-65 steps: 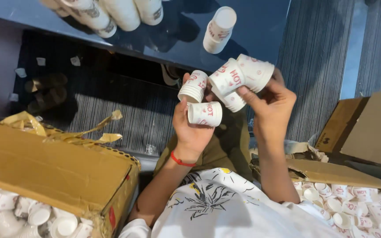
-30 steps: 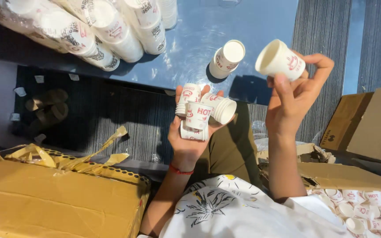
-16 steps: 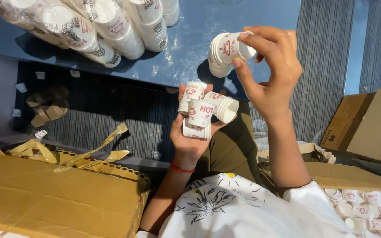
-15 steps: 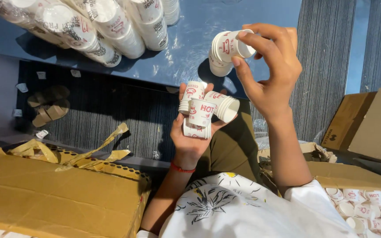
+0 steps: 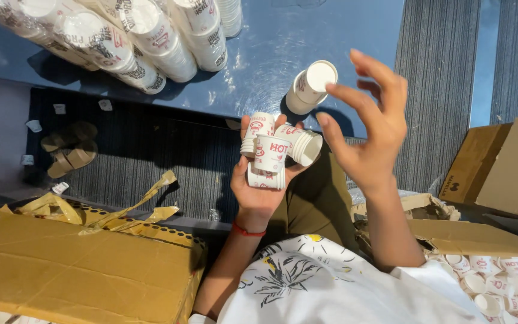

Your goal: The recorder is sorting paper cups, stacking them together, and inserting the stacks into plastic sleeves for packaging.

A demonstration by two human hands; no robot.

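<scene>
My left hand (image 5: 258, 191) holds a bunch of small white paper cups with red print (image 5: 273, 151), gripped together in the palm. A red band circles that wrist. My right hand (image 5: 372, 129) is raised, fingers spread, holding nothing. Just beyond its fingertips stands a short stack of white cups (image 5: 310, 86) on the blue table (image 5: 271, 54). My fingers are close to the stack but apart from it.
Long stacks of white cups (image 5: 145, 36) lie on the blue table at the far left. A closed cardboard box (image 5: 73, 264) is at my left, an open box with loose cups (image 5: 499, 276) at my right. Sandals (image 5: 67, 153) lie on the dark carpet.
My right hand set its cup onto the short stack on the table, then let go and pulled back with fingers spread. My left hand keeps its cups.
</scene>
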